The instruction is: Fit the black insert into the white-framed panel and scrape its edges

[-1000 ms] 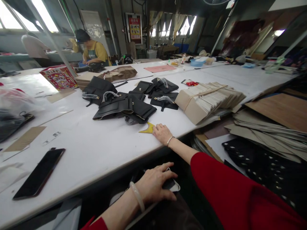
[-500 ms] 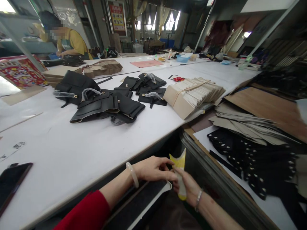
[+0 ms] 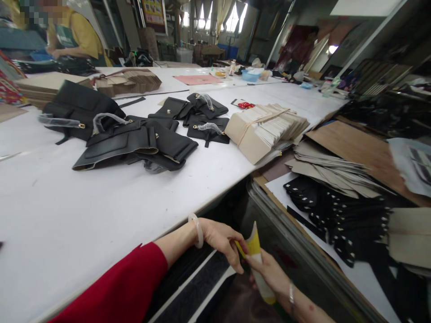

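Note:
My right hand (image 3: pixel 271 269) is closed round a curled yellow and white strip (image 3: pixel 256 255), which stands tilted with its pointed top upward. At the strip's yellow edge are the bent fingers of my left hand (image 3: pixel 222 237); its thumb hangs lower, a little apart from the strip. A pale bangle (image 3: pixel 197 229) circles the left wrist. Under both hands lies a long black panel (image 3: pixel 195 287) with white strips along it. Its lower end runs out of view, and the right hand's far fingers are partly hidden.
Black bags (image 3: pixel 117 143) with plastic-wrapped handles lie on the white table (image 3: pixel 101 215). A banded stack of card pieces (image 3: pixel 266 130) stands at its edge. To the right are loose card sheets (image 3: pixel 330 168) and black pieces (image 3: pixel 340 215). A person in yellow (image 3: pixel 84 33) sits at the far left.
My view has swung so the table things sit further left. My left thumb has come away from the strip, and the strip has tilted in my right hand.

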Tool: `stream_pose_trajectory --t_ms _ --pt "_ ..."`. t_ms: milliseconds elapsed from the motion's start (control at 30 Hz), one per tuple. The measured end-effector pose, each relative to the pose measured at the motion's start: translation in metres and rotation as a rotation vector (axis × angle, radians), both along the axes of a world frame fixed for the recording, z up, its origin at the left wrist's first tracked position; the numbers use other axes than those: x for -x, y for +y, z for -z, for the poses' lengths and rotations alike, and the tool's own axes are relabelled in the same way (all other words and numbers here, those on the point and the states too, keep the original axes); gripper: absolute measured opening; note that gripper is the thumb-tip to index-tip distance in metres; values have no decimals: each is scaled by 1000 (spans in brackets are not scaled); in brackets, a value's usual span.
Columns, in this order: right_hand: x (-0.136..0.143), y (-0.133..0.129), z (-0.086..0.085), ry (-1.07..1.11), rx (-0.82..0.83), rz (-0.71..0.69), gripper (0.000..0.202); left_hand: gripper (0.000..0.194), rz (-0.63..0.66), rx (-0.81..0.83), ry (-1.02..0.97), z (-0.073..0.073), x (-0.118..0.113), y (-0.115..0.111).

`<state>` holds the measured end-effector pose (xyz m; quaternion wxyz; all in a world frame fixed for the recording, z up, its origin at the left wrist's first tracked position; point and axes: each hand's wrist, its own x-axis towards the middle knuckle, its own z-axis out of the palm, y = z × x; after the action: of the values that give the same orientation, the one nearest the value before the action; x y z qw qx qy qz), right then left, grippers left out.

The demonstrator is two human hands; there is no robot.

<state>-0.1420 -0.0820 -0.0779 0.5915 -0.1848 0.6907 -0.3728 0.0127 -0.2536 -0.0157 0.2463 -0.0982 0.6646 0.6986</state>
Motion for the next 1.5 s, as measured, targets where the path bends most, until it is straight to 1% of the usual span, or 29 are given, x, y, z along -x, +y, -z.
stream_pose_trajectory --t_ms 67,100,133,167,233,300,367,500,600,700,900,1133,1367,1500 --pt "32 11 -19 37 -39 -102 53 109 -14 -114 -33 9 1 1" --pt "43 15 -31 46 -73 -196 53 114 -17 -136 -41 13 2 2" --pt "50 17 -42 62 -126 -352 53 118 -14 -134 -42 17 3 2" --pt "53 17 -53 67 -167 -475 51 121 -9 -128 -40 20 4 3" --pt "49 13 -73 87 -230 -670 42 129 -4 -129 -40 25 4 3" --pt "37 5 -85 128 -243 -761 31 134 -15 -128 -33 26 3 2" --pt "25 -5 -90 174 -241 -810 24 133 -25 -78 -16 24 1 -1" --pt "14 -19 -88 193 -252 -841 23 122 -12 109 13 18 -2 -5" --pt "15 -25 -85 170 -277 -888 22 121 -23 151 22 15 -3 -6" --pt "15 -30 -85 154 -289 -920 20 124 -37 134 13 14 -4 -6" --pt "10 -34 -91 153 -304 -938 20 126 -53 124 14 16 -5 -5" --pt "8 -32 -83 134 -293 -928 24 126 -90 88 50 23 -6 -4" --pt "1 -27 -83 95 -313 -842 24 128 -130 -23 77 34 -8 -2" --pt "-5 -23 -81 115 -310 -806 26 129 -122 -64 103 35 -9 -3"
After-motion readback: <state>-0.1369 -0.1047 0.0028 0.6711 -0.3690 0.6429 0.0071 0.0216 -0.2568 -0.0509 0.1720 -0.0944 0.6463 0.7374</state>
